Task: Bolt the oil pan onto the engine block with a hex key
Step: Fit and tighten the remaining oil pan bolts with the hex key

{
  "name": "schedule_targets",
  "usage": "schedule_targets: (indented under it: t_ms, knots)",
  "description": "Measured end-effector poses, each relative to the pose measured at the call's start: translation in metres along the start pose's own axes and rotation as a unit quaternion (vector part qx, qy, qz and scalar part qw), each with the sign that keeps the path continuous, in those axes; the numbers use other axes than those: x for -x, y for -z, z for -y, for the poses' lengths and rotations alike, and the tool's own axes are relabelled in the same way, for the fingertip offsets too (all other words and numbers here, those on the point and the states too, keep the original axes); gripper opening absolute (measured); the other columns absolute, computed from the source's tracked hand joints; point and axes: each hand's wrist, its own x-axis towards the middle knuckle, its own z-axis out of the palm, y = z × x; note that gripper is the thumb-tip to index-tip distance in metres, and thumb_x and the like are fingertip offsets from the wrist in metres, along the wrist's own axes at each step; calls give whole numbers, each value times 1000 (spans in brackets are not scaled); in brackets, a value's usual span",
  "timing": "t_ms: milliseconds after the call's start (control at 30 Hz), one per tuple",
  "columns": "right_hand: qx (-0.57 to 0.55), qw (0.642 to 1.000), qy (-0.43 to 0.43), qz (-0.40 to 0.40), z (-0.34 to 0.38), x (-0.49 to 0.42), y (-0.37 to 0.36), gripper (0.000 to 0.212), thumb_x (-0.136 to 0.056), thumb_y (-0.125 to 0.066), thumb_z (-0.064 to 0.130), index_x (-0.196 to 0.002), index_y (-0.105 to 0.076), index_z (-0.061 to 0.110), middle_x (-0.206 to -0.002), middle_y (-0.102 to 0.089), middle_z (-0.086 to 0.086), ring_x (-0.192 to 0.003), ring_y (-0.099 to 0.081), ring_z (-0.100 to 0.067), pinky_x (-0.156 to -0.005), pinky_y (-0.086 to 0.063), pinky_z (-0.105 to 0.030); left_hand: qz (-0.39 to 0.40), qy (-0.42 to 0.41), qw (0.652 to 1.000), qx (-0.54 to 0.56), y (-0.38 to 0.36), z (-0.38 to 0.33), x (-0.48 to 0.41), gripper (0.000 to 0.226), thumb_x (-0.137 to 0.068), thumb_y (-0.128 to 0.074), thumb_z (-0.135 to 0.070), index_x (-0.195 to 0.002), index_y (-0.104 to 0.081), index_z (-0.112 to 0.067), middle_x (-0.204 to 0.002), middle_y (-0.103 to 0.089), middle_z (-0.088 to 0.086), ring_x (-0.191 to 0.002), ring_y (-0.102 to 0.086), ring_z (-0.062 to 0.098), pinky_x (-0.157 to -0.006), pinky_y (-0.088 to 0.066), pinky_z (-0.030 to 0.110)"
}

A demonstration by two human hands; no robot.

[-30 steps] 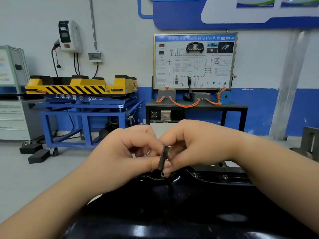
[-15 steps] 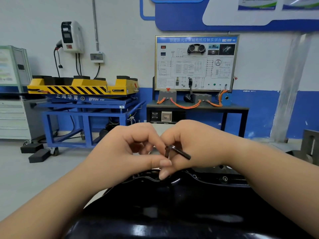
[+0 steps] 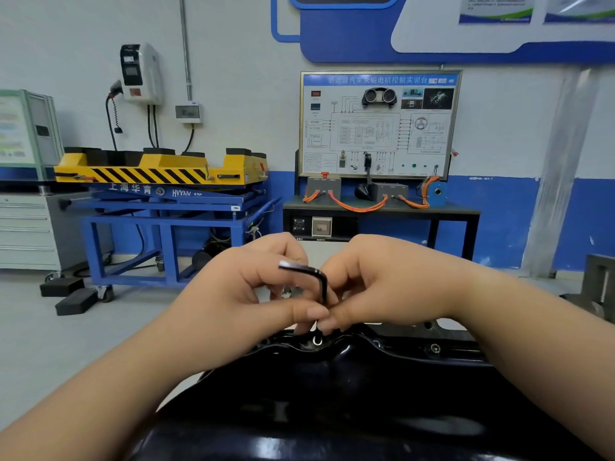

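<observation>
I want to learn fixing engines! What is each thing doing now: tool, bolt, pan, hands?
oil pan: lying below both hands.
bolt: seated in oil pan rim.
hex key: upright, tip on bolt, short arm pointing left.
left hand: pinches hex key.
right hand: pinches hex key.

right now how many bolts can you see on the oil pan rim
2. One bolt sits under the hex key tip, mid-rim; the other bolt is further right on the oil pan rim. Forearms may hide more.
</observation>
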Motion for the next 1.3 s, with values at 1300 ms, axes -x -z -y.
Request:
schedule_targets:
  t_ms: [1300]
  knots:
    - [116, 991, 0, -62, -3, -7, -8, 33, -69, -82, 30, -72, -64, 3, -57, -47, 1, -55, -40, -6, -52, -32, -16, -30, -9, 1000, 0, -3, 4, 0, 28, -63, -73, -36, -70, -67, -9, -78, -58, 4, -78, -57, 28, -76, -47, 45]
